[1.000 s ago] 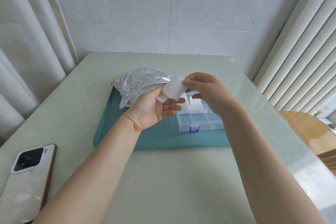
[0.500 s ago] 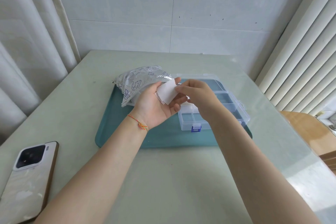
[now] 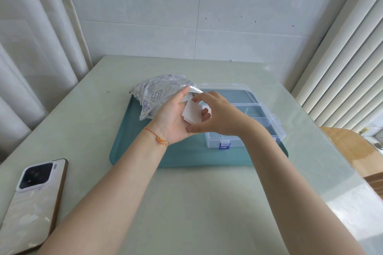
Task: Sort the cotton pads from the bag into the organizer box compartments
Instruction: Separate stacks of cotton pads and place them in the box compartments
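Observation:
A silver printed bag [image 3: 157, 91] lies at the back left of a teal tray [image 3: 186, 155]. To its right stands a clear organizer box [image 3: 259, 118] with its lid open and a blue latch at the front. My left hand [image 3: 174, 118] is palm-up in front of the bag's mouth and holds a small stack of white cotton pads [image 3: 192, 115] against its fingers. My right hand [image 3: 215, 116] reaches across from the right, its fingers and thumb curled around the pads. The box's near-left compartments are hidden behind my hands.
A phone [image 3: 31, 203] lies face down at the table's near left edge. The pale green table [image 3: 186, 213] runs to a tiled wall at the back. Curtains hang on the left, blinds on the right. A wooden surface [image 3: 352, 151] shows beyond the right edge.
Both hands have moved left and back from over the box toward the bag's mouth. My right hand has closed more over the pads in my left palm.

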The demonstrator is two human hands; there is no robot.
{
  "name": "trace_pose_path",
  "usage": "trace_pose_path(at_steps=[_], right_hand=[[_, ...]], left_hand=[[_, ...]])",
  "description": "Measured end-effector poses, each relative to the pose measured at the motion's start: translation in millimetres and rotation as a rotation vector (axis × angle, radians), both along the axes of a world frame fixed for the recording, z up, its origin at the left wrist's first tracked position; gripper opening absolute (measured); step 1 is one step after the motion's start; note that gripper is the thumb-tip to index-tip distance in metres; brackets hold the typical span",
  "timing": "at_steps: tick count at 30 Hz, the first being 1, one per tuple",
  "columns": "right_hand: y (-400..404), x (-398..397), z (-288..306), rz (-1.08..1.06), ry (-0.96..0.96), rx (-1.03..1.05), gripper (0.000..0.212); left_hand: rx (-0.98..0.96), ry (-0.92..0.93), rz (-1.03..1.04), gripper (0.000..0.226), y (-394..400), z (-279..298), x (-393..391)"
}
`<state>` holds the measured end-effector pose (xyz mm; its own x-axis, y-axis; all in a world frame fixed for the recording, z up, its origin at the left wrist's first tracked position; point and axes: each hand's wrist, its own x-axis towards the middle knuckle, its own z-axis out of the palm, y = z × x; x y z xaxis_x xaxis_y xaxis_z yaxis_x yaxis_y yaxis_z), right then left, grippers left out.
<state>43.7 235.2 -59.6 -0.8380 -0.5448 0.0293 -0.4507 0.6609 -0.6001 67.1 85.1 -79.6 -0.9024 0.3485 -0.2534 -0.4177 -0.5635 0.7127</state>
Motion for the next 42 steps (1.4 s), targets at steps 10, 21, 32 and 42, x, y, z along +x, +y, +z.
trace_pose_path(at_steps=[10,21,32,42], right_hand=[[-4,6,3,0.009,0.176,0.117,0.065],[-6,8,1,0.036,0.243,0.158,0.076],[-7,-5,8,-0.297,0.001,-0.348,0.018],[-79,-15,-15,-0.507,-0.664,-0.728,0.005]], left_hand=[[-0.126,0.087,0.017,0.033,1,-7,-1],[-0.13,0.117,0.051,0.036,5,-3,1],[-0.402,0.075,0.258,0.015,-17,18,2],[-0.606,0.153,0.557,0.018,-66,19,4]])
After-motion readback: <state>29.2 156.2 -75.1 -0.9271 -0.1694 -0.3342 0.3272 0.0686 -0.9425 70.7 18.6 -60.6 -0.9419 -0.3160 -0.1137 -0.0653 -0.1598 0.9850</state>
